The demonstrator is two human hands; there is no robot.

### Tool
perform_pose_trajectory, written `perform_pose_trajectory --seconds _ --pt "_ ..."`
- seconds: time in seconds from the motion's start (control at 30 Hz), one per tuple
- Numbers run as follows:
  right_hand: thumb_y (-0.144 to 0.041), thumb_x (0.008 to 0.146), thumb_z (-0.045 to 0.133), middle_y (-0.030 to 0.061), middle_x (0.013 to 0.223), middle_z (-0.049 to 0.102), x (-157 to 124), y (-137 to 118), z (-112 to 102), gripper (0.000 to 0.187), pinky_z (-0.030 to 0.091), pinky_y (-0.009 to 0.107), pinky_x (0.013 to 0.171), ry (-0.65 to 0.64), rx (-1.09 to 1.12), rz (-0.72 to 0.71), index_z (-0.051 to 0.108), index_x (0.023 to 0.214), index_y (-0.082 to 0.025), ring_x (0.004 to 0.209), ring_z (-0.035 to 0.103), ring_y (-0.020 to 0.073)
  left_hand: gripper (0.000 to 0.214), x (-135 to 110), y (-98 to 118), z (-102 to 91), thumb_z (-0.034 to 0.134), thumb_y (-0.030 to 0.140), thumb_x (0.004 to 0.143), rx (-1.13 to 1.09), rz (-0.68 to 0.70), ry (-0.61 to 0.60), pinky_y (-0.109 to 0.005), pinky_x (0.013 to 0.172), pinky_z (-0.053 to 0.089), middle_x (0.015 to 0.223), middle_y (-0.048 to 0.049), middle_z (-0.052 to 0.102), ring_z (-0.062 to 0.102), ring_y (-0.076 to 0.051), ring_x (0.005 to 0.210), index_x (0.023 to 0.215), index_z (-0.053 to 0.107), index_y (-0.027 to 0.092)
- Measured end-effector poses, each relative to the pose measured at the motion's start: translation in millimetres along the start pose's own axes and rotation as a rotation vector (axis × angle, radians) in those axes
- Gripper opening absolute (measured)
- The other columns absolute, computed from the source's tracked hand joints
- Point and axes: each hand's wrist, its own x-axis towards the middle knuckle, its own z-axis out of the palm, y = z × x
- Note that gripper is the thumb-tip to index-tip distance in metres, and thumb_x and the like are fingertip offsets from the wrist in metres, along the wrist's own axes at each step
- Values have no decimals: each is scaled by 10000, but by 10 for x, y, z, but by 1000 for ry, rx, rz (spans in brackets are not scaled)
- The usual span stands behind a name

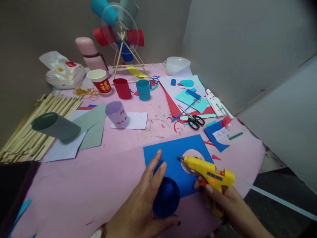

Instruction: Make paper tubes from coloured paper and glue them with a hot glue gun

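Note:
My left hand (142, 198) curls around a dark blue paper tube (166, 198), its round opening turned up toward me. The index and middle fingers stretch past the tube, over the blue sheet's edge. A yellow hot glue gun (210, 170) with a small lit red light is in my right hand (223, 198). Its metal nozzle points left above a blue paper sheet (170, 148). That sheet has a round hole (193, 153) cut in it, mostly behind the gun, through which the pink tablecloth shows.
Scissors (192, 119) lie beyond the blue sheet among paper scraps and markers (218, 104). Purple (117, 115), red (123, 89), teal (143, 91) and grey (56, 127) paper tubes stand further back. A stick-framed wheel (121, 33) rises behind them. Wooden sticks (32, 129) lie at left.

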Motion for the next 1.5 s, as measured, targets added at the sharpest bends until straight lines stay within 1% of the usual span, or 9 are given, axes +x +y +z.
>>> perform_pose_trajectory --seconds 0.2,0.33,0.43,0.53,0.6,0.87,1.1,1.33,1.5 --pt "-546 825 653 -25 560 569 15 1 -24 363 315 250 499 -88 -20 -26 659 909 -192 512 475 123 1320 31 29 0 887 140 616 62 13 23 -566 1094 291 1603 -125 32 111 -339 1450 1494 -70 376" --pt "-543 833 642 -19 572 578 21 -7 -29 361 342 267 519 -110 -25 -43 653 904 -189 529 495 138 1346 9 87 -73 899 397 594 100 2 30 -591 1080 299 1604 -97 -82 29 -378 1449 1491 -105 378" --pt "-510 843 647 -19 572 582 23 -2 -30 332 355 279 538 -109 -18 -65 642 951 -196 550 495 151 1070 -40 155 -163 667 635 765 92 -63 97 -596 1095 273 1613 -42 -64 39 -376 1449 1500 -68 381" --pt "-494 842 656 -17 589 600 28 14 -26 323 367 278 540 -107 14 -85 625 964 -196 540 501 148 615 -141 206 -238 312 533 988 72 -158 304 -568 1140 204 1613 17 81 154 -310 1449 1507 11 395" --pt "-495 832 666 0 658 638 31 24 -22 322 370 272 522 -103 27 -96 621 944 -197 518 508 135 531 -227 224 -254 250 453 1016 119 -175 383 -511 1162 217 1603 49 141 211 -275 1438 1508 59 395" --pt "-506 818 677 -14 556 609 40 27 -4 334 365 243 458 -96 12 -148 633 882 -180 470 505 124 614 -301 300 -140 397 184 976 657 216 14 -516 1172 70 1587 -17 184 117 -228 1461 1519 128 282" --pt "-507 796 699 4 670 651 56 39 10 362 376 228 439 -80 10 -198 617 914 -175 468 523 108 655 66 349 -114 652 223 880 742 194 -84 -720 969 336 1549 -140 282 271 -420 1392 1447 344 332" --pt "-503 803 690 7 697 656 59 57 18 353 348 218 412 -69 26 -208 626 912 -174 459 520 100 541 85 190 -40 508 117 944 694 183 -130 -606 1020 377 1494 -85 407 338 -325 1384 1415 393 359" --pt "-490 810 691 3 644 648 56 50 7 345 373 209 434 -83 24 -197 628 911 -166 470 532 101 549 42 261 -99 546 253 951 652 188 -125 -613 1043 352 1525 -93 353 281 -339 1407 1454 334 311"
